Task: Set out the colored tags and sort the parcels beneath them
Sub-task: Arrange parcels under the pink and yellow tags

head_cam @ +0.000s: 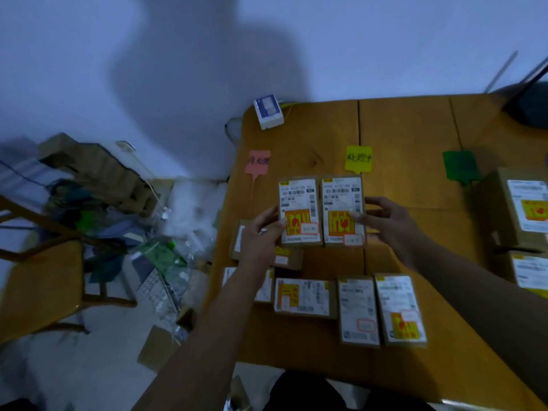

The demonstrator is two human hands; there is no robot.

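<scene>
The left hand (pixel 261 232) grips the left parcel (pixel 299 212) at its outer edge. The right hand (pixel 385 221) pinches the adjoining right parcel (pixel 342 210), below the yellow tag (pixel 358 158).

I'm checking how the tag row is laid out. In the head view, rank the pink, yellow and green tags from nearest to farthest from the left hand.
Measured from the left hand, which grips the left parcel:
1. pink tag, just beyond the hand, on the left of the row.
2. yellow tag, mid-row, off to the right.
3. green tag, far right.
</scene>
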